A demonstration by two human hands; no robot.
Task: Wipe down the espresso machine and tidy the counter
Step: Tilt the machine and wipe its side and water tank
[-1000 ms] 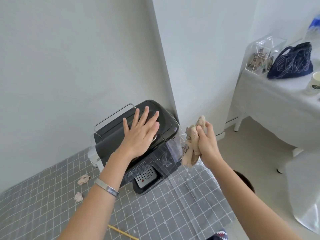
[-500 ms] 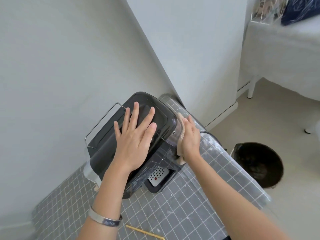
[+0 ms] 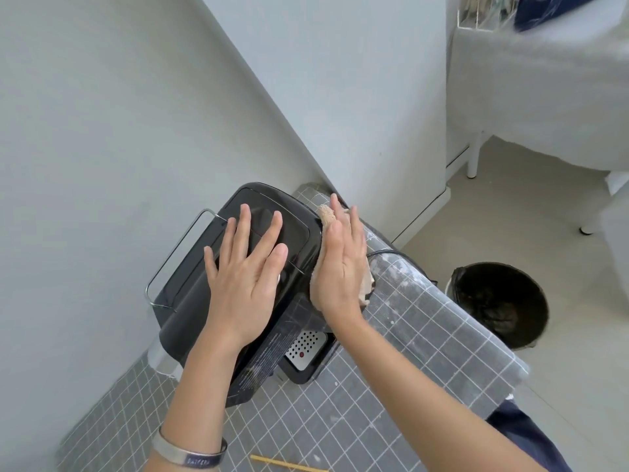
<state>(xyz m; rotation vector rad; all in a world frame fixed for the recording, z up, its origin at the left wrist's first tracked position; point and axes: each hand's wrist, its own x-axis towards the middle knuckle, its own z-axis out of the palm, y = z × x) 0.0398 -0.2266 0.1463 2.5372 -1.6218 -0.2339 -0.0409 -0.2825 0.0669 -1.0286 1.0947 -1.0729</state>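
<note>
The black espresso machine stands against the wall on the grey grid-patterned counter. My left hand lies flat on its top, fingers spread, holding nothing. My right hand presses a beige cloth flat against the machine's right side; most of the cloth is hidden under the palm. The drip tray with its perforated metal plate shows below the hands.
A black waste bin stands on the floor to the right of the counter edge. A yellow stick lies near the counter's front. A black cable runs behind the machine. A white draped table is at the far right.
My right hand brought the cloth from mid-air onto the machine's right side and slid it back along it, fingers now flat. The view tilted down. My left hand stayed on top.
</note>
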